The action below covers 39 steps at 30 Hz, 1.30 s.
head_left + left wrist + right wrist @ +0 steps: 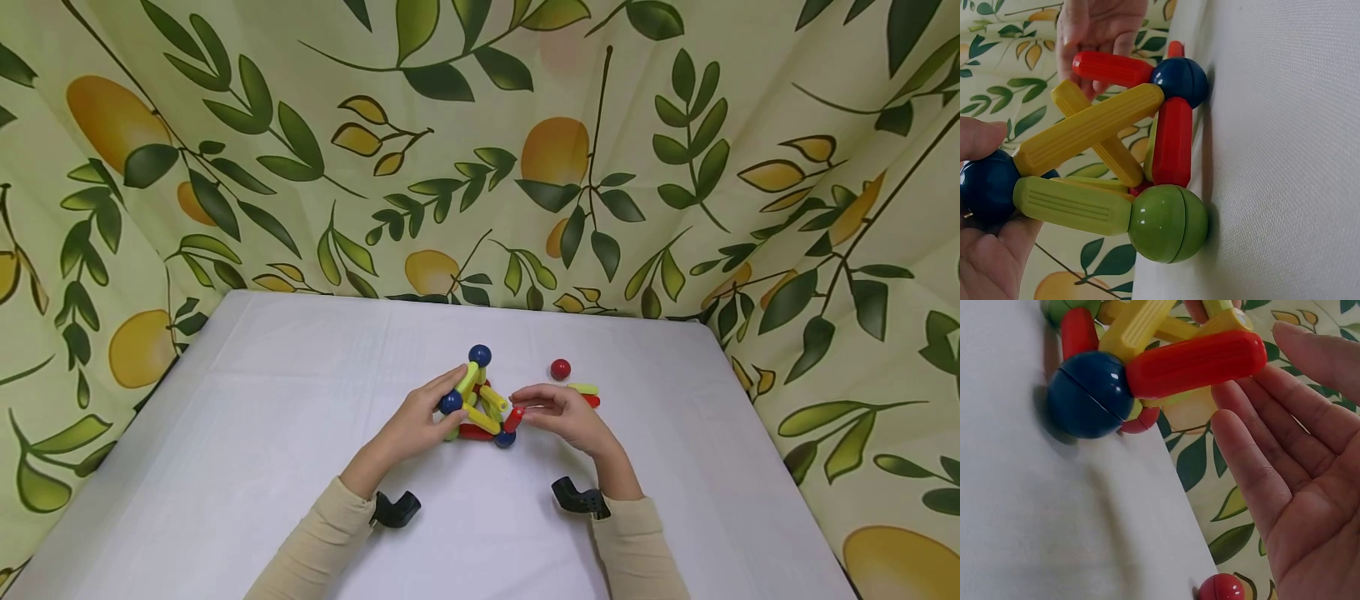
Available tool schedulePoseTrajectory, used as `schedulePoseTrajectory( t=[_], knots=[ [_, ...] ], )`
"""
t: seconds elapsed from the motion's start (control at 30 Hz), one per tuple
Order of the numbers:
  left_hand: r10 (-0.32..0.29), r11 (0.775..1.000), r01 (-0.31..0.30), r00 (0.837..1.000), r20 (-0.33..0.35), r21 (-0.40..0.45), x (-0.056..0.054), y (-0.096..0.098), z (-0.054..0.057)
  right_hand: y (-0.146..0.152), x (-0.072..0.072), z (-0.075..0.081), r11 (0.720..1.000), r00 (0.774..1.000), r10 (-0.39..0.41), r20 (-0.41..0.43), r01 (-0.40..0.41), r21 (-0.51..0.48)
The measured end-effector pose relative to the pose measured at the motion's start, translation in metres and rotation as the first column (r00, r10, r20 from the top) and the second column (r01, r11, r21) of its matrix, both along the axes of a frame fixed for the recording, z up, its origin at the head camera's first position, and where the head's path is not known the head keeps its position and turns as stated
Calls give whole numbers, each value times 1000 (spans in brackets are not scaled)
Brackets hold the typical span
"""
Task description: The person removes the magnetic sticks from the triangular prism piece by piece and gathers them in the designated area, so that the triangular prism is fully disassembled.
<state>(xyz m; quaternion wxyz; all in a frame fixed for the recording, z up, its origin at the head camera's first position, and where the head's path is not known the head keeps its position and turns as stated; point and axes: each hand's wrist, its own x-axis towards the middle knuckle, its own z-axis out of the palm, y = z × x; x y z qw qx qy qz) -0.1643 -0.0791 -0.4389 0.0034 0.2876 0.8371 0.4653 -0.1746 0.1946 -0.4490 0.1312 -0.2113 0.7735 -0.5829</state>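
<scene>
A toy construction frame of rods and balls stands on the table, with a green ball (pixel 1169 224) and a blue ball (pixel 1090 394) at its base. My left hand (pixel 412 423) grips the raised blue ball (pixel 451 402) at the frame's left, thumb on one side and fingers on the other. From that ball run a yellow rod (pixel 1088 130) and a light green rod (pixel 1072 205). A red rod (pixel 1197 364) juts up from the base blue ball with its outer end free. Beside this end, my right hand (pixel 572 418) has its fingers extended and thumb apart.
A loose red ball (pixel 560 369) lies behind my right hand. Near it, partly hidden by that hand, are a light green rod (pixel 583 388) and a red rod (pixel 592 401). A patterned curtain (pixel 480 208) borders the white table (pixel 300 350).
</scene>
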Motion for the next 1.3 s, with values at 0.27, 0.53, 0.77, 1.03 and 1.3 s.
schedulePoseTrajectory(
  t=[0.27, 0.53, 0.77, 1.03, 1.3],
  knots=[
    [0, 1000, 0, 1000, -16, 0, 0, 0, 0, -7, 0, -3, 999, 1000, 8, 26, -9, 33],
    [-3, 1000, 3, 1000, -15, 0, 0, 0, -1, -9, 1, -3, 997, 1000, 4, 16, -5, 80],
    [-6, 1000, 6, 1000, -12, 2, 0, 0, -1, -8, 2, 0, 990, 1000, 3, -8, -2, 140],
    [1, 1000, -1, 1000, -14, -11, 0, 0, 0, -8, 1, 3, 975, 998, -59, -26, 64, 214],
    [-12, 1000, 12, 1000, -24, -11, -1, 0, -1, -7, -1, -7, 975, 990, -97, -105, 116, 190]
  ],
)
